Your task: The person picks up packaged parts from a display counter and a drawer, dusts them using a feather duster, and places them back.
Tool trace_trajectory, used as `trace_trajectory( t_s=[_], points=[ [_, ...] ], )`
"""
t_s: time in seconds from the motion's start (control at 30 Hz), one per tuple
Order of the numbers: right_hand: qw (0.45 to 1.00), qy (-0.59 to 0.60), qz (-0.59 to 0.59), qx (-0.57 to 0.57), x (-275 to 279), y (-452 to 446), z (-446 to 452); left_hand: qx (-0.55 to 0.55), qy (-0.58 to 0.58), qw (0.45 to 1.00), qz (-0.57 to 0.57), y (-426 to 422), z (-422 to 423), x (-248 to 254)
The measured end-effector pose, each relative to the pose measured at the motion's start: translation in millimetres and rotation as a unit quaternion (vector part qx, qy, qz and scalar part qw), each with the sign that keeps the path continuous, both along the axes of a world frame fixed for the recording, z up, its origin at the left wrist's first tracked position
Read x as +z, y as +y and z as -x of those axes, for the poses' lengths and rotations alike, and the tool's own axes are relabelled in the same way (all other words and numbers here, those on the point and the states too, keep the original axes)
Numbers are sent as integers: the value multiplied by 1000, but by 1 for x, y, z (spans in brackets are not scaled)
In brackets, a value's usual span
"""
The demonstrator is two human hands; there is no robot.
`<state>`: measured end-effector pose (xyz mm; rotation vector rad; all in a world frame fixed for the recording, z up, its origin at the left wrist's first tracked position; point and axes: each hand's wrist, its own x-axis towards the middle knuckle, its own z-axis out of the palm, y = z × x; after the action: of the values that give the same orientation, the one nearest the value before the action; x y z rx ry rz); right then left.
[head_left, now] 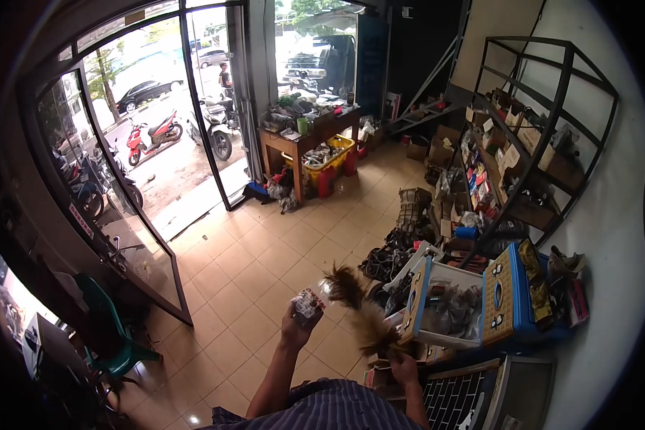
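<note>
Raised over the tiled floor, my left hand [299, 328] is closed round a small patterned packet [309, 304] with white and red on it. My right hand [405, 367], lower and to the right, grips a brown feather duster [375, 331] whose feathers point up and left. The duster's darker tip [345, 287] is to the right of the packet, apart from it. Just right of the duster is an open drawer [408, 315] holding clear plastic bags, part of a blue and tan drawer unit [503, 299].
A black metal rack [567, 75] with boxes stands along the right wall. Black items lie on the floor [279, 251] beside the drawers. A wooden table [294, 143] with a yellow crate [322, 166] stands by the window. At left are a green chair [115, 326] and an open glass door [132, 236]. Outside is a person [225, 77].
</note>
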<state>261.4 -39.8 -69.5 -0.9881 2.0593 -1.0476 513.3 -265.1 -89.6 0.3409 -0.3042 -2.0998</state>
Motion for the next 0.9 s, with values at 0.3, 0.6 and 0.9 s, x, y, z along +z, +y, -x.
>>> trace_trajectory(
  t_s=[0.3,0.6,0.9],
  points=[
    [997,66,-46,23,-20,-6,-4,17,-10,1000,-16,10,-12,-10],
    [992,39,-113,29,-54,3,-21,11,21,1000,12,16,-30,-17],
    [996,-90,-20,-18,-45,11,-14,85,-96,992,15,14,-39,-22]
  ],
)
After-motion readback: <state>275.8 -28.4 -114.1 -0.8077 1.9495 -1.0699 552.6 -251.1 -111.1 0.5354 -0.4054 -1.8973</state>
